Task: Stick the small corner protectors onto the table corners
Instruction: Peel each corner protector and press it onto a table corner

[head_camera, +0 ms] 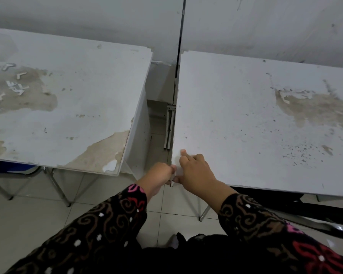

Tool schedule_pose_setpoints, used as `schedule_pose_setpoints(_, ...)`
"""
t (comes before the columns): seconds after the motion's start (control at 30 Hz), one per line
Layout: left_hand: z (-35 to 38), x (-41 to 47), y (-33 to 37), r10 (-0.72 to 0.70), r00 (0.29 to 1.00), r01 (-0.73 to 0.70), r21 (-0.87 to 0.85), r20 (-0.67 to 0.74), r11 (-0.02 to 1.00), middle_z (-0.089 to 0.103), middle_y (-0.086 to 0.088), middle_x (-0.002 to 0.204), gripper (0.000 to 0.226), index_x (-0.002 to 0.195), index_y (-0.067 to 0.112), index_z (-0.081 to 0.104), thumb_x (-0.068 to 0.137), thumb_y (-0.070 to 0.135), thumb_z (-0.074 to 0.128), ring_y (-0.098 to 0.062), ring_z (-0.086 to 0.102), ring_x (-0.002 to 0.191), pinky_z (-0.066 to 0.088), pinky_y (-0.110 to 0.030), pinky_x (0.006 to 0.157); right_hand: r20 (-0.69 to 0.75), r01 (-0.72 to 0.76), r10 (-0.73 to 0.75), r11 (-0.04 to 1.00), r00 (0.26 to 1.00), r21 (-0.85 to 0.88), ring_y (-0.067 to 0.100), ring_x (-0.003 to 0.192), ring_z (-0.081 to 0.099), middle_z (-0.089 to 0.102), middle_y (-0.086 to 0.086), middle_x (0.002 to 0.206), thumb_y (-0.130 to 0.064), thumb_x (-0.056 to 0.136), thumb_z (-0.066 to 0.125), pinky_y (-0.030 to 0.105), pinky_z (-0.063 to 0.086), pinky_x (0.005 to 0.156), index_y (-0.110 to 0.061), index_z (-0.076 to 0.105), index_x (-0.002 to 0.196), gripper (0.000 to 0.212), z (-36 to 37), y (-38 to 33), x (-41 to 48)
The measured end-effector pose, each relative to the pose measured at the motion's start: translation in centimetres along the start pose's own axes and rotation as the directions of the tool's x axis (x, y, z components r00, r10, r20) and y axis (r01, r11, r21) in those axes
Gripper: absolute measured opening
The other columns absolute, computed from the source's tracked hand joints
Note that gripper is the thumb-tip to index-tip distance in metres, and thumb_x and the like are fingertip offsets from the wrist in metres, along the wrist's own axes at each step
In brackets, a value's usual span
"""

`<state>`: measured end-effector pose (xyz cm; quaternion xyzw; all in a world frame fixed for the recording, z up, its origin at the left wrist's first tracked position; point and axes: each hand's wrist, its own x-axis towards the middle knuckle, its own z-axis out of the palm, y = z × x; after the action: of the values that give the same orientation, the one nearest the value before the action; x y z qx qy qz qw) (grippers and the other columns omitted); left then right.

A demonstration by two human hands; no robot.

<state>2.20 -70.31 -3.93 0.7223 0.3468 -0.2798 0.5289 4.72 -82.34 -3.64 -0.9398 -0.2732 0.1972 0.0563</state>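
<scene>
White table (pixel 246 115), near corner. The left hand (pixel 158 176) holds a corner protector (pixel 172 183) in a pinching grip. The right hand (pixel 196 171) presses on top, grip released.

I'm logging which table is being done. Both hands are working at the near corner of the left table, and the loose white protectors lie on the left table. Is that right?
Not quite. The head view shows the left hand and right hand at the near left corner of the right table, not the left table. The loose white protectors do lie on the left table.

Curled left hand (pixel 160 177) meets right hand (pixel 196 173), index finger extended.
</scene>
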Motion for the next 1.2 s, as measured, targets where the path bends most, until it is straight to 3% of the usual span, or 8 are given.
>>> schedule_pose_setpoints(0.17,-0.6,0.0,0.4,-0.014,0.999,0.014,0.001,0.034,1.0,0.057,-0.002,0.065,0.03,0.072,0.01,0.054,0.097,0.025,0.047,-0.015,0.055,0.062,0.033,-0.023,0.058,-0.003,0.013,-0.013,0.999,1.0,-0.039,0.03,0.124,0.035,0.019,0.0,0.157,-0.054,0.086,0.054,0.036,0.036,0.1,-0.013,0.044,0.129,0.06,-0.4,0.3,-0.3)
schedule_pose_setpoints(0.4,-0.5,0.3,0.6,-0.05,0.999,0.048,0.061,0.022,0.997,0.058,-0.007,0.065,0.031,0.072,0.006,0.054,0.095,0.025,0.048,-0.021,0.056,0.067,0.041,-0.03,0.073,-0.02,0.012,-0.015,0.988,1.0,-0.153,0.031,0.119,0.04,0.019,0.003,0.156,-0.066,0.086,0.042,0.038,0.04,0.094,-0.013,0.044,0.128,0.068,-0.3,-0.2,-0.2)
schedule_pose_setpoints(0.63,-0.2,-0.3,0.1,0.019,1.0,-0.018,0.063,-0.003,0.998,0.062,-0.01,0.092,0.027,0.1,0.008,0.059,0.098,0.031,0.043,-0.019,0.056,0.076,0.037,-0.024,0.062,-0.024,0.099,-0.106,0.976,0.994,-0.196,0.036,0.119,0.041,0.022,0.012,0.154,-0.054,0.093,0.037,0.041,0.04,0.096,-0.011,0.042,0.13,0.058,0.0,0.1,-0.8)
schedule_pose_setpoints(0.83,-0.3,-1.0,-0.1,0.105,0.994,-0.106,0.035,0.028,0.994,0.057,-0.001,0.074,0.027,0.09,0.008,0.057,0.101,0.028,0.042,-0.011,0.052,0.066,0.037,-0.02,0.058,-0.004,0.051,-0.053,0.974,0.999,-0.221,0.035,0.12,0.041,0.021,0.014,0.154,-0.059,0.091,0.035,0.042,0.042,0.095,-0.012,0.043,0.13,0.061,0.1,-0.7,-0.4)
schedule_pose_setpoints(1.0,-1.0,-1.7,-1.9,0.227,0.962,-0.219,-0.067,0.154,0.973,0.061,0.003,0.084,0.019,0.112,0.006,0.058,0.098,0.016,0.05,-0.007,0.055,0.074,0.041,-0.005,0.053,-0.027,0.1,-0.107,0.979,0.994,-0.179,0.034,0.123,0.039,0.023,0.01,0.155,-0.052,0.094,0.039,0.039,0.04,0.098,-0.01,0.044,0.128,0.055,0.2,0.5,-0.8)
schedule_pose_setpoints(1.1,-1.0,-1.8,-1.4,0.209,0.964,-0.213,0.013,0.163,0.977,0.061,0.002,0.09,0.012,0.106,0.012,0.057,0.094,0.015,0.055,-0.008,0.055,0.079,0.044,-0.016,0.065,0.003,0.152,-0.154,0.973,0.988,-0.176,0.036,0.127,0.037,0.023,0.01,0.155,-0.045,0.096,0.041,0.04,0.038,0.103,-0.009,0.044,0.13,0.05,0.5,1.5,-1.0)
schedule_pose_setpoints(1.2,-0.1,-1.7,-0.9,0.158,0.984,-0.163,0.062,0.088,0.985,0.054,0.002,0.083,0.004,0.095,0.013,0.054,0.092,0.014,0.056,-0.01,0.049,0.074,0.038,-0.021,0.063,0.049,0.201,-0.195,0.958,0.98,-0.205,0.039,0.129,0.034,0.022,0.014,0.154,-0.037,0.095,0.045,0.042,0.035,0.106,-0.01,0.05,0.129,0.044,1.0,1.8,-0.9)
